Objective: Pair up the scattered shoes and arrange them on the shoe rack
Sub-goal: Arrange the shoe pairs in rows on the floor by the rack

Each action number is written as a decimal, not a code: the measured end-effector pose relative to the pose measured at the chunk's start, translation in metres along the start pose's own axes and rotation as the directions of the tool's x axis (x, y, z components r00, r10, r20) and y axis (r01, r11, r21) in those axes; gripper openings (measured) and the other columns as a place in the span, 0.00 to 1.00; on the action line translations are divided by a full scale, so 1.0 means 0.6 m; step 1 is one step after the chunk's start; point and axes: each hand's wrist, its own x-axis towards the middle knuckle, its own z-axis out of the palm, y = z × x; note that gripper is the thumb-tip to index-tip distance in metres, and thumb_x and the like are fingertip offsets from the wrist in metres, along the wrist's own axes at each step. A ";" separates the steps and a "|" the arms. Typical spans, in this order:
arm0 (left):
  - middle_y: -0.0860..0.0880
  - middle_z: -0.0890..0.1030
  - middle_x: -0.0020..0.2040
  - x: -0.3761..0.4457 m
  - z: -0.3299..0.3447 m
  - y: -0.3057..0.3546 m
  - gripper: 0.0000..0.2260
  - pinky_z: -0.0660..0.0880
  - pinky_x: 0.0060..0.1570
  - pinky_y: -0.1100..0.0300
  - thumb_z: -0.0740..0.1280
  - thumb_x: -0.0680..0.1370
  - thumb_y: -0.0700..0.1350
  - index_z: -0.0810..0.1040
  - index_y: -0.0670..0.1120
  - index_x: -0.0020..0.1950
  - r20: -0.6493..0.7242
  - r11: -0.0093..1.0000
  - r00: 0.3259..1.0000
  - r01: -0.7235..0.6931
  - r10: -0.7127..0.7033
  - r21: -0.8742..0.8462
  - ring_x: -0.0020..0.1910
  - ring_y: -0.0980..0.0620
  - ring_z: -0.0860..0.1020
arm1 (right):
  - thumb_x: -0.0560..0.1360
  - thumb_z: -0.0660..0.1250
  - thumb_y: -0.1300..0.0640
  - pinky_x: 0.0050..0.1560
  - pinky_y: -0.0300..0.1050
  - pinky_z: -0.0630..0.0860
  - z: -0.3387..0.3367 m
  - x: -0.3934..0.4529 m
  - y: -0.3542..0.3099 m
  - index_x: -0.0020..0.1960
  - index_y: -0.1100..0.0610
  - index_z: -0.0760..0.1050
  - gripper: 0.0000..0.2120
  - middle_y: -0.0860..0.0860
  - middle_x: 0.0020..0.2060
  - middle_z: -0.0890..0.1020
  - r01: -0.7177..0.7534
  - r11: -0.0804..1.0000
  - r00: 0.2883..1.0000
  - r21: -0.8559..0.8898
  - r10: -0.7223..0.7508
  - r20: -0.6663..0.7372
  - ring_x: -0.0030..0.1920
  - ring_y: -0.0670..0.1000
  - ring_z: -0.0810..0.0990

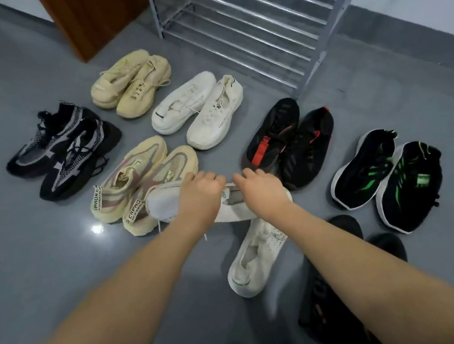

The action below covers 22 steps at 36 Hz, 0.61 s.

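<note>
Both arms stretched forward and down, palms facing the floor. Left hand (198, 194) curled over the middle of a white shoe (167, 205), gripping it from above. Right hand (259, 189) curled over the same shoe's other end, fingers hooked past its far edge, gripping too.

Held shoe lying crosswise, long axis running left to right, low over the grey floor (45, 265) just beside the tan striped pair (141, 182). Which end is the toe: cannot tell, hidden by the hands.

Matching white shoe with green trim (256, 259) flat on the floor just below the hands, long axis near-to-far, opening toward the camera.

Sorted pairs all around: black-and-grey (60, 149), tan (130, 82), white (198, 109), black-and-red (290, 141), black-and-green (387, 180). Metal shoe rack (253, 25) beyond them, by the wall.
</note>
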 end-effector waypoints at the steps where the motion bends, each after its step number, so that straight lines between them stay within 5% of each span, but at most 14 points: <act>1: 0.50 0.75 0.27 -0.001 -0.007 0.002 0.13 0.71 0.31 0.61 0.79 0.53 0.39 0.77 0.47 0.30 -0.050 1.000 0.998 0.022 -0.023 -0.015 0.28 0.48 0.76 | 0.76 0.56 0.66 0.39 0.48 0.65 -0.004 -0.003 0.001 0.61 0.58 0.67 0.14 0.56 0.52 0.75 -0.012 1.000 1.000 0.007 0.012 -0.003 0.53 0.59 0.74; 4: 0.45 0.79 0.39 -0.003 -0.018 0.010 0.16 0.74 0.35 0.57 0.79 0.57 0.43 0.80 0.43 0.41 -0.112 0.972 0.968 0.213 -0.224 -0.100 0.36 0.44 0.78 | 0.76 0.56 0.66 0.38 0.48 0.64 -0.013 -0.015 0.004 0.61 0.57 0.65 0.14 0.55 0.50 0.77 -0.081 0.994 0.997 0.077 0.081 0.001 0.52 0.59 0.75; 6: 0.40 0.78 0.53 -0.009 -0.024 0.021 0.27 0.75 0.45 0.52 0.78 0.61 0.49 0.77 0.39 0.55 -0.066 0.900 0.910 0.391 -0.409 -0.191 0.48 0.40 0.78 | 0.76 0.57 0.65 0.38 0.48 0.64 -0.019 -0.022 0.006 0.60 0.58 0.65 0.13 0.55 0.49 0.77 -0.112 0.984 0.994 0.136 0.112 0.007 0.50 0.59 0.76; 9: 0.38 0.60 0.72 -0.019 -0.025 0.043 0.38 0.62 0.66 0.48 0.69 0.72 0.58 0.58 0.37 0.72 0.115 0.780 0.817 0.574 -0.565 -0.251 0.68 0.38 0.65 | 0.75 0.55 0.65 0.38 0.48 0.65 -0.026 -0.037 0.005 0.59 0.58 0.64 0.12 0.56 0.49 0.77 -0.160 0.969 0.987 0.190 0.158 0.025 0.48 0.61 0.77; 11: 0.38 0.58 0.73 -0.022 -0.022 0.053 0.40 0.60 0.67 0.50 0.65 0.74 0.61 0.53 0.37 0.74 0.155 0.766 0.802 0.597 -0.577 -0.239 0.69 0.40 0.64 | 0.75 0.54 0.65 0.38 0.49 0.65 -0.026 -0.047 0.001 0.59 0.58 0.64 0.13 0.58 0.49 0.77 -0.179 0.958 0.984 0.225 0.177 0.029 0.48 0.62 0.77; 15: 0.38 0.71 0.66 -0.013 -0.020 0.071 0.39 0.65 0.63 0.48 0.60 0.75 0.63 0.52 0.37 0.73 0.280 0.717 0.765 0.643 -0.580 -0.270 0.65 0.39 0.71 | 0.77 0.54 0.63 0.30 0.46 0.59 -0.027 -0.062 0.001 0.56 0.59 0.64 0.09 0.58 0.45 0.79 -0.204 0.929 0.975 0.308 0.221 -0.021 0.39 0.60 0.75; 19: 0.39 0.75 0.62 0.001 -0.017 0.081 0.27 0.71 0.56 0.48 0.60 0.79 0.49 0.55 0.39 0.72 0.346 0.639 0.755 0.656 -0.557 -0.401 0.59 0.38 0.75 | 0.77 0.53 0.64 0.26 0.44 0.51 -0.026 -0.072 0.011 0.54 0.61 0.67 0.08 0.61 0.40 0.79 -0.196 0.854 0.965 0.482 0.256 -0.062 0.34 0.57 0.66; 22: 0.38 0.78 0.56 0.003 -0.020 0.078 0.20 0.70 0.48 0.51 0.59 0.78 0.41 0.59 0.40 0.69 0.316 0.680 0.764 0.645 -0.563 -0.349 0.54 0.37 0.77 | 0.79 0.53 0.61 0.28 0.47 0.54 -0.021 -0.084 0.015 0.51 0.60 0.68 0.06 0.60 0.38 0.77 -0.208 0.807 0.955 0.552 0.291 -0.065 0.35 0.57 0.66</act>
